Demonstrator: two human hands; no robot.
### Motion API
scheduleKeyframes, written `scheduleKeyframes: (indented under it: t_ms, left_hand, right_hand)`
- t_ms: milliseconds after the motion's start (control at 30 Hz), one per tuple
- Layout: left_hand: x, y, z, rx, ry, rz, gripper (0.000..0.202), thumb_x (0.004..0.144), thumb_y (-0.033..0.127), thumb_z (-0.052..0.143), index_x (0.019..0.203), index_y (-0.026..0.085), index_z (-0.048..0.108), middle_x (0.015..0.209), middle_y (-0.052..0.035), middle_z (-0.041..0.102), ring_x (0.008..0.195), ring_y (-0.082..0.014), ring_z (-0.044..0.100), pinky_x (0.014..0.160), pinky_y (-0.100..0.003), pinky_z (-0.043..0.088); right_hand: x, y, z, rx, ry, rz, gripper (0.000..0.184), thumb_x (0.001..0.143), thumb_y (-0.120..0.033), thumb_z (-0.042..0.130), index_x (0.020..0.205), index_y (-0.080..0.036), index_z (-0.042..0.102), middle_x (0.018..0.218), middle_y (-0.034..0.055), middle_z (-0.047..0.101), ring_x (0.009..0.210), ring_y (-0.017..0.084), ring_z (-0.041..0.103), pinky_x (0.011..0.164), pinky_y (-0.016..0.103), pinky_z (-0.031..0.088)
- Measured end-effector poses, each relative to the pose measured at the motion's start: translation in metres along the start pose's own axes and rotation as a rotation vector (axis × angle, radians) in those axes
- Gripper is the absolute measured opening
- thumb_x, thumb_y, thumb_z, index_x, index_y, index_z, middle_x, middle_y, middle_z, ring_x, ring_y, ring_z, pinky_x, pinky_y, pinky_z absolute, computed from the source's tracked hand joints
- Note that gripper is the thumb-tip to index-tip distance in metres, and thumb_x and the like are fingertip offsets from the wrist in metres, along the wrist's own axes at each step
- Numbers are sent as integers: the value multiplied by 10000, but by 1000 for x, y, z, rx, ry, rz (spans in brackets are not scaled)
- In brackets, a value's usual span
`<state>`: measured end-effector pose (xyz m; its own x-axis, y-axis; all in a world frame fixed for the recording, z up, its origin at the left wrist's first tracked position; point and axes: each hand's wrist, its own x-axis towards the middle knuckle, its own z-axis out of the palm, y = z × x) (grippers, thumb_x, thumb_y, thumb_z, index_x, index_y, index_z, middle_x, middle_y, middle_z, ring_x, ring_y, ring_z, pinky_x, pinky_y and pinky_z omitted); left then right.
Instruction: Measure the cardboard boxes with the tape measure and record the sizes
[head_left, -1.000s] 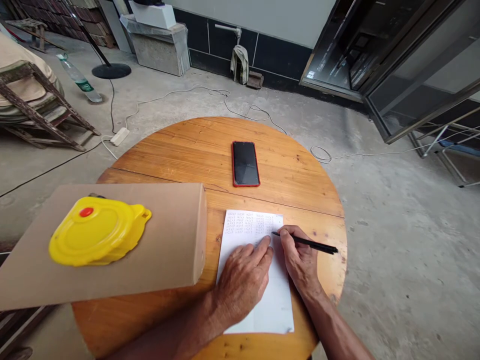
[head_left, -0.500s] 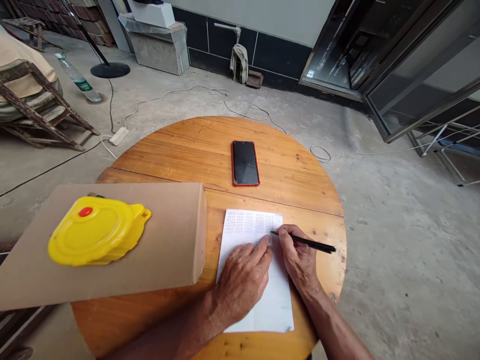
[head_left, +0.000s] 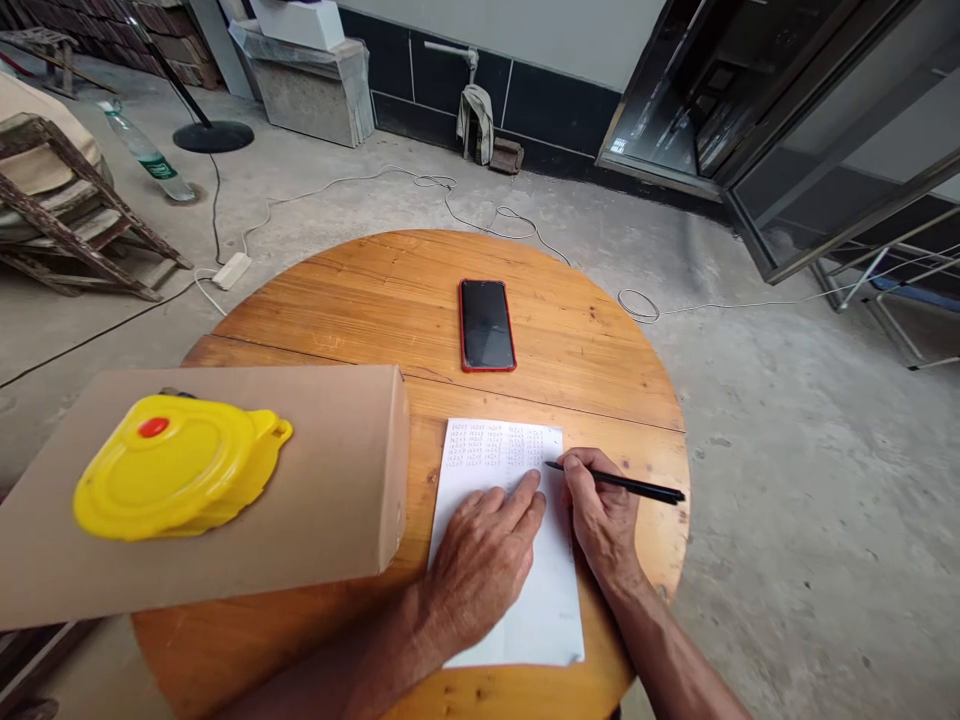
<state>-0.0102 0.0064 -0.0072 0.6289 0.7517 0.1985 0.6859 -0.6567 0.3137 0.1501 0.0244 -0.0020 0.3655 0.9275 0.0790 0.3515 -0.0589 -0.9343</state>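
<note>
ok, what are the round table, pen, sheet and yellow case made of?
Round table: wood, probably varnished; grain, knots and sheen show.
Pen: likely smooth black plastic, faint shine; painted metal possible.
Sheet: matte white paper; thin, with handwriting on it.
Yellow case: seemingly moulded plastic, semi-gloss; even colour, rounded edges, soft highlights.

Handwriting (head_left: 495, 446) too small to read — paper (head_left: 536, 610) partly under left hand (head_left: 484, 560) — box (head_left: 330, 480) cropped left

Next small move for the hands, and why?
Probably slide the left hand down the paper sheet: its index fingertip lies just below the lowest written row, while the black pen in the right hand points at that row's right end.
</note>
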Motion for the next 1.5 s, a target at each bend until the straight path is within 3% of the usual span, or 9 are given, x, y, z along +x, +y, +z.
scheduleKeyframes:
  t_ms: [200, 533, 933, 1033, 1167, 1267, 1333, 1400, 1500]
  left_hand:
    - [0, 2, -1, -2, 8, -9, 427, 871, 101, 489, 1291, 157, 539, 1454, -46, 522, 949, -226, 611, 813, -406, 497]
    - [-1, 1, 2, -15, 23, -23, 397, 897, 126, 471, 1284, 161, 549, 1454, -35, 525, 959, -225, 603, 825, -407, 500]
    - [-1, 1, 0, -14, 4, -18, 410, 899, 120, 468, 1301, 156, 537, 1466, -38, 511, 967, -228, 606, 827, -415, 504]
    - [-1, 1, 1, -7, 3, -12, 412, 898, 121, 475, 1305, 157, 531, 1467, -42, 510, 963, -228, 608, 821, -410, 504]
    - [-1, 1, 1, -11, -3, -14, 394, 896, 120, 480, 1282, 170, 543, 1456, -40, 520, 938, -228, 607, 807, -405, 504]
    - [-2, 1, 1, -14, -4, -8, 414, 875, 104, 492, 1282, 167, 541, 1463, -42, 511, 934, -228, 601, 818, -407, 503]
    - [-1, 1, 0, -21, -2, -8, 411, 874, 105, 495, 1278, 166, 540, 1458, -44, 514, 939, -227, 596, 827, -406, 503]
    - [1, 1, -1, -31, 7, -14, 377, 884, 110, 489, 1251, 173, 553, 1438, -38, 529, 941, -223, 592, 828, -401, 504]
    - [3, 3, -4, -49, 7, -23, 294, 891, 116, 492, 1158, 189, 590, 1371, -35, 572, 954, -215, 586, 840, -392, 507]
  right_hand:
    - [1, -2, 1, -38, -6, -91, 201, 875, -314, 550, 720, -200, 607, 648, -15, 592, 612, 147, 541, 584, 261, 447]
    - [0, 5, 0, -84, -28, -162, 194, 915, -257, 522, 751, -200, 609, 676, -20, 605, 637, 137, 559, 618, 245, 460]
    - [0, 1, -1, -96, -31, -128, 199, 891, -287, 535, 725, -200, 603, 660, -13, 596, 632, 151, 554, 614, 267, 453]
    - [0, 3, -3, -9, -41, -49, 217, 888, -326, 555, 718, -198, 600, 611, -24, 563, 574, 144, 519, 562, 269, 431]
    - [2, 8, -4, 175, 42, 39, 252, 926, -373, 541, 745, -201, 574, 515, -67, 467, 459, 120, 430, 482, 260, 369]
    - [3, 9, -3, 86, 88, -53, 197, 935, -361, 554, 855, -197, 628, 642, -30, 574, 547, 137, 514, 567, 285, 431]
    - [4, 8, -2, -58, 76, -196, 145, 936, -319, 563, 933, -206, 655, 813, 18, 654, 694, 169, 601, 678, 319, 479]
    - [4, 7, -2, -205, 20, -374, 140, 945, -252, 544, 1017, -214, 658, 957, 54, 681, 845, 197, 639, 778, 345, 487]
    - [5, 2, -2, -525, -118, -577, 257, 959, -165, 475, 1163, -207, 626, 1046, 95, 690, 942, 232, 628, 800, 366, 459]
